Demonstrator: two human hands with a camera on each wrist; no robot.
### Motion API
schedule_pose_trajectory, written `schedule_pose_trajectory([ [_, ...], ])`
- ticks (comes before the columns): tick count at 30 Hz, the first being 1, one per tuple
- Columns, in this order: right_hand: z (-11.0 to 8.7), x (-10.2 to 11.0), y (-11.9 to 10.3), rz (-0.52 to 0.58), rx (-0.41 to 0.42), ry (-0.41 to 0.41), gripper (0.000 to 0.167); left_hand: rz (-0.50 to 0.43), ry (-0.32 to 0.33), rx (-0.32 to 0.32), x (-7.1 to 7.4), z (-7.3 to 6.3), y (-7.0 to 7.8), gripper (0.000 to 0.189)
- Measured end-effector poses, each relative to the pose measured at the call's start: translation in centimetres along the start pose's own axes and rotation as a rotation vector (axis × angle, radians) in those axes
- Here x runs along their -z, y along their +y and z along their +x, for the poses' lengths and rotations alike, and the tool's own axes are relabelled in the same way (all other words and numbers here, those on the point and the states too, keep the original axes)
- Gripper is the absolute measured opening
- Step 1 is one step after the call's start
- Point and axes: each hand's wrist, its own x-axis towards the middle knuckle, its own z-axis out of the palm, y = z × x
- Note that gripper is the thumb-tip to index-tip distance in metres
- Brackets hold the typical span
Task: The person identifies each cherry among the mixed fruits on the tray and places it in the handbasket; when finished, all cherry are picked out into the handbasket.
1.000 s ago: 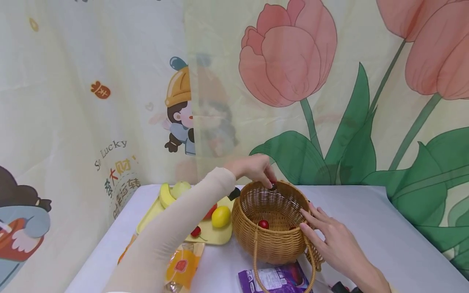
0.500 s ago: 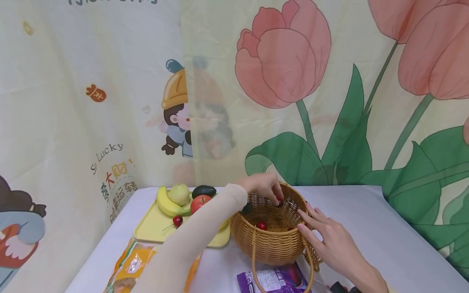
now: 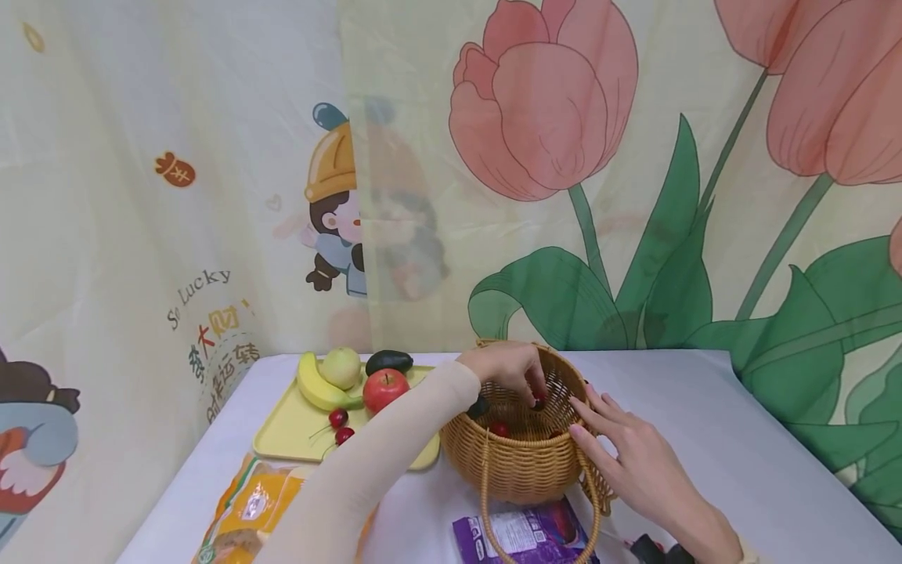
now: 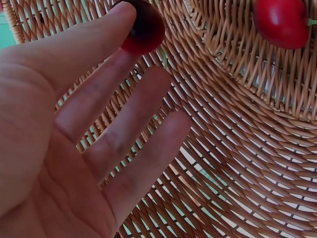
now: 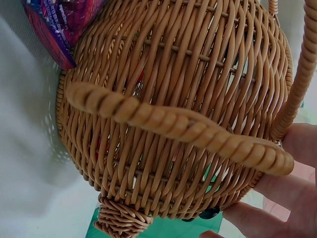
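My left hand (image 3: 509, 368) reaches down into a round wicker basket (image 3: 514, 468). In the left wrist view it pinches a dark red cherry (image 4: 146, 29) between thumb and index finger, the other fingers spread out beside the woven wall. Another red cherry (image 4: 281, 22) lies in the basket. My right hand (image 3: 637, 454) rests its extended fingers against the basket's right side near the rim. The twisted handle (image 5: 163, 119) hangs down over the front in the right wrist view. Part of the basket's floor is hidden from the head view.
Left of the basket, a yellow tray (image 3: 282, 445) bears a banana (image 3: 315, 385), a red apple (image 3: 384, 389), two cherries, a pale green fruit and a dark avocado-like one. A purple packet (image 3: 517, 533) lies before the basket; an orange packet (image 3: 257, 501) is at front left.
My left hand has gone from the basket's far rim down inside it, carrying the cherry. The sleeve shifted, uncovering more of the tray. My right hand stays at the basket's side.
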Motion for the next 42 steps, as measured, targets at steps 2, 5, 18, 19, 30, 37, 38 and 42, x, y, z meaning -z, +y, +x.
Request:
schedule_pose_trajectory([
  [2,0.0,0.0,0.0,0.002,0.003,0.003,0.05,0.013,0.007,0.008,0.0,0.0,0.0,0.023],
  [5,0.0,0.0,0.1,0.002,0.001,0.003,0.05,0.022,0.014,0.015,0.0,0.0,0.0,0.027],
  [18,0.2,0.1,0.1,-0.005,-0.019,-0.016,0.052,-0.022,0.035,0.035,-0.2,0.1,0.0,0.031],
  [19,0.2,0.1,0.1,-0.006,-0.016,-0.016,0.052,-0.026,0.033,0.033,-0.2,0.2,0.0,0.031],
  [30,0.1,-0.1,0.1,0.002,-0.001,-0.004,0.051,-0.016,0.022,-0.013,1.7,0.0,1.1,0.034],
  [37,0.2,0.0,0.1,-0.004,-0.007,-0.008,0.052,-0.059,0.105,-0.057,3.8,-1.7,0.3,0.033],
  [38,0.2,0.1,0.1,-0.006,-0.008,-0.008,0.052,-0.061,0.123,-0.068,4.0,-2.0,0.0,0.033],
  [42,0.2,0.1,0.1,-0.007,-0.007,-0.009,0.051,-0.087,0.165,-0.089,4.6,-3.4,-1.1,0.032],
])
